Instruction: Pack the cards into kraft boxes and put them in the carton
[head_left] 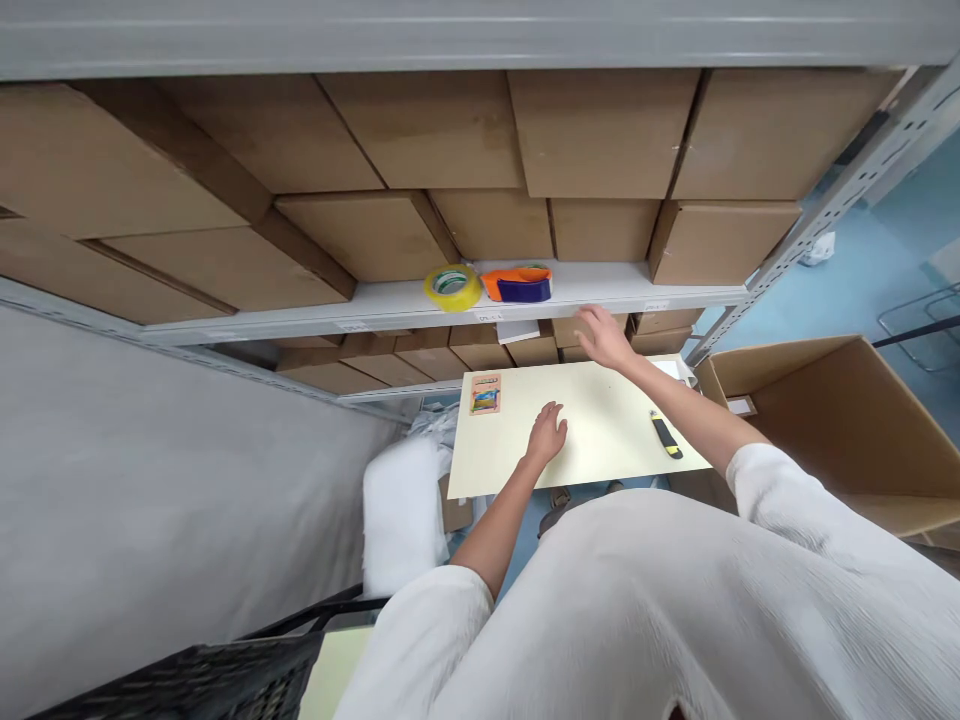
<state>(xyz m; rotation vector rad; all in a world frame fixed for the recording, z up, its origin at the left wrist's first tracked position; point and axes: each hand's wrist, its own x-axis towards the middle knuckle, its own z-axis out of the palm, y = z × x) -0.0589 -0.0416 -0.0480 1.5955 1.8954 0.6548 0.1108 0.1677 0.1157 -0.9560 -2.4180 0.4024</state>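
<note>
Left hand [548,437] was held over table [495,458], right hand [607,345] was held near shelf [604,275], both hands' fingers were partly open, nothing gripped, card [485,395] was laid on table, tape dispenser [525,290] on shelf

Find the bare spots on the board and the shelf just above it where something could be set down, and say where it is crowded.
On the board, between the left hand and the knife, and below the card. On the shelf, between the dispenser and the end box. Crowded: behind the dispenser, where boxes stand packed.
</note>
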